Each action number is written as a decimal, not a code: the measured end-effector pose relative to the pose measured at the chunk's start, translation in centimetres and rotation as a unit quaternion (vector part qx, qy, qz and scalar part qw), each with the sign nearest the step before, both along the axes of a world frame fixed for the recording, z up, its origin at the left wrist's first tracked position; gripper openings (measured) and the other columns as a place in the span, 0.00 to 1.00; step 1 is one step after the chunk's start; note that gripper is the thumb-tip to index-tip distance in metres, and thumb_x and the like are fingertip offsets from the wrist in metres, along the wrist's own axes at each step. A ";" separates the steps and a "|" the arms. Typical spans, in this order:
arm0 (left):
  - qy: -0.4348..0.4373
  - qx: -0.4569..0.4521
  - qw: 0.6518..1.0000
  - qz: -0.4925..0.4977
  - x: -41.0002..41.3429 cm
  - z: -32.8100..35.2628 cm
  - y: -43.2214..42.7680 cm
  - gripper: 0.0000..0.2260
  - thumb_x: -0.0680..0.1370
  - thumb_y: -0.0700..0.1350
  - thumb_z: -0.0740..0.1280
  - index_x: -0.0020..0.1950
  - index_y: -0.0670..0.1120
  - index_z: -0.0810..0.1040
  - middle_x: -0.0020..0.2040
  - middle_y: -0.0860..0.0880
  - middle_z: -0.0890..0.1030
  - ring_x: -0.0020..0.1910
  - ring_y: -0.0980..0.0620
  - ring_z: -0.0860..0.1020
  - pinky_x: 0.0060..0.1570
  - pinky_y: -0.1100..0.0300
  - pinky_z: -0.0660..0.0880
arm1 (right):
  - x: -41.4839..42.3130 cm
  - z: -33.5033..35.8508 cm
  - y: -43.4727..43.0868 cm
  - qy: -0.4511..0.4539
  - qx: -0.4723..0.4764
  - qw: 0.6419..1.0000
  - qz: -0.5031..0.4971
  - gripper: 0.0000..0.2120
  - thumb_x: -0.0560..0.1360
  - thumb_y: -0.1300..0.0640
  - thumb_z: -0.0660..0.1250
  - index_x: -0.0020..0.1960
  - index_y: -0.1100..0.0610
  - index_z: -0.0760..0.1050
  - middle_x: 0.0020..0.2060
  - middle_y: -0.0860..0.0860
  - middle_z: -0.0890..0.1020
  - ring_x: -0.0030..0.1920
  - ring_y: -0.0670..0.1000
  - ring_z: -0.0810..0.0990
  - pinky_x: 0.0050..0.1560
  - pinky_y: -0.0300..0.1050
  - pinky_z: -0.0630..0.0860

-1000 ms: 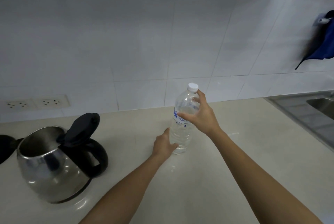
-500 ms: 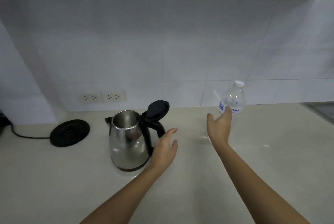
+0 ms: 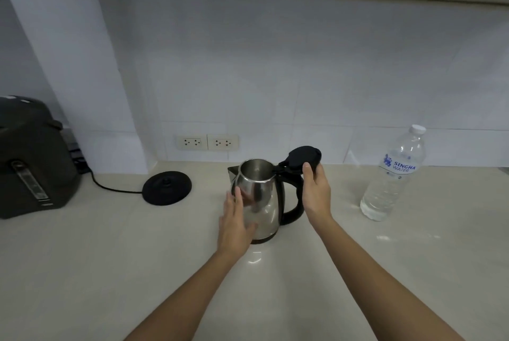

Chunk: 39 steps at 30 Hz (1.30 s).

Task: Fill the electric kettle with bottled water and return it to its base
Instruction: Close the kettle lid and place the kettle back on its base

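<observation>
Right hand (image 3: 316,193) is touching the open lid (image 3: 304,157), fingers loose; left hand (image 3: 236,223), open, is steadying the kettle (image 3: 257,200). Next: shut lid, carry to base (image 3: 167,187).

Bare counter (image 3: 275,299) lies open between the kettle (image 3: 257,203) and its base (image 3: 167,187), with only the cord (image 3: 110,187) trailing off left of the base. The left hand (image 3: 234,226) blocks the kettle's left side, the right hand (image 3: 316,192) its handle side. The bottle (image 3: 392,178) stands well apart at the right.

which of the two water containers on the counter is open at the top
The steel kettle between the hands: its black lid is flipped up, leaving the mouth open. The clear bottle to the right has its white cap on.
</observation>
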<state>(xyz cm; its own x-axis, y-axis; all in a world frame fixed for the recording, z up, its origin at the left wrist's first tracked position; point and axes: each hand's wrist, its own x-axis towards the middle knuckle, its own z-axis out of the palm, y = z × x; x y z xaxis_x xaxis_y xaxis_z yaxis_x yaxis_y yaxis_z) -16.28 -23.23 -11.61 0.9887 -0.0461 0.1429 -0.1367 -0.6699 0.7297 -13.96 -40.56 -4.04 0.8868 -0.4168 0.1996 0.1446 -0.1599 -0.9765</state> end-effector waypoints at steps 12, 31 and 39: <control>0.036 -0.031 0.999 -0.021 0.5 -0.2 0.3 0.44 0.77 0.48 0.67 0.77 0.53 0.34 0.80 0.49 0.39 0.77 0.49 0.58 0.68 0.51 0.69 | 1.8 3.3 2.6 -0.068 -0.284 0.953 0.084 0.21 0.79 0.54 0.60 0.72 0.49 0.66 0.50 0.46 0.78 0.43 0.44 0.77 0.45 0.41 0.73; 0.033 -0.005 0.999 0.005 0.3 -0.4 0.3 0.42 0.78 0.49 0.65 0.77 0.57 0.34 0.80 0.53 0.41 0.67 0.48 0.74 0.59 0.58 0.73 | 6.0 3.3 4.8 0.125 -0.545 0.806 0.194 0.23 0.79 0.39 0.51 0.72 0.44 0.62 0.67 0.52 0.71 0.64 0.58 0.72 0.63 0.58 0.70; 0.006 -0.017 1.000 0.018 0.2 -0.8 0.3 0.43 0.77 0.48 0.65 0.69 0.65 0.30 0.79 0.56 0.42 0.67 0.48 0.74 0.59 0.57 0.74 | 6.8 1.7 5.7 0.052 -0.569 0.814 0.105 0.20 0.78 0.49 0.53 0.69 0.46 0.69 0.53 0.53 0.79 0.49 0.58 0.79 0.44 0.47 0.72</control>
